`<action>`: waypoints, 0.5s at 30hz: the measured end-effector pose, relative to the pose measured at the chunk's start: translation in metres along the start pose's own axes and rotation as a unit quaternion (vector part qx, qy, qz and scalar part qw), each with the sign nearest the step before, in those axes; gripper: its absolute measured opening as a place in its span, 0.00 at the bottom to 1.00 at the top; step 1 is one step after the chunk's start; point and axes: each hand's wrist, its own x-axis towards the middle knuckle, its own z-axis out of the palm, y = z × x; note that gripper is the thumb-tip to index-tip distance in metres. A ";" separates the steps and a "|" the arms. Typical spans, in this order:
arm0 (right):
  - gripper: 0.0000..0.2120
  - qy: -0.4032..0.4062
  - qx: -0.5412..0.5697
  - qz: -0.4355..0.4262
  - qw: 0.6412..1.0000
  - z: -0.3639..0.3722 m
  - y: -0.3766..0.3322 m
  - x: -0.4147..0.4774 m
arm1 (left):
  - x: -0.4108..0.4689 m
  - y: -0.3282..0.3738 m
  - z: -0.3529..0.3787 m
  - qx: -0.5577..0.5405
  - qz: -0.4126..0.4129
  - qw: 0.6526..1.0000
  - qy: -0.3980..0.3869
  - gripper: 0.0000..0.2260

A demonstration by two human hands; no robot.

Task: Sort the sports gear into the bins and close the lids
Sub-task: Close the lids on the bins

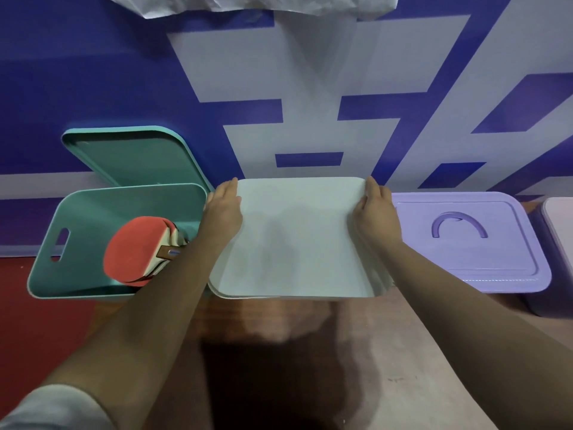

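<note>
I have both hands on the white lid (297,237), which sits in the middle of my view. My left hand (224,209) takes its left edge near the far corner. The thumb lies on top and the fingers wrap down over the side, so that grip is closed on the lid. My right hand (376,212) mirrors it on the right edge, with its fingers curled round the rim.

The lid lies roughly flat over the white bin (383,282), of which only a sliver of rim shows along the near and right sides. The view is too poor at the edges for me to tell whether the lid is fully seated or just resting above the rim.

To the left, touching or just beside the white bin, stands the teal bin (46,274), open. Red table-tennis paddles (133,249) stand tilted inside it, partly hidden by my left forearm. The teal lid (133,159) leans upright behind it against the blue-and-white wall banner (93,72).

To the right is the purple lid (465,259), with its arched handle recess, set flat on its own bin. A further pale-topped bin (561,212) is cut off at the right edge of the frame. The bins rest on a brown wood-toned surface (372,352). A grey sleeve (46,408) shows at the bottom left.
</note>
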 end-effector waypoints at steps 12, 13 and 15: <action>0.18 0.049 -0.040 -0.062 0.996 0.015 0.007 0.003 | -0.003 0.002 0.018 0.004 0.026 0.998 0.058 0.23; 0.19 0.047 -0.042 -0.064 0.996 0.016 0.007 0.002 | -0.004 0.001 0.018 0.014 0.041 0.997 0.064 0.23; 0.19 0.060 -0.020 -0.054 0.997 0.013 0.006 -0.001 | -0.009 0.000 0.015 0.050 0.075 0.993 0.072 0.23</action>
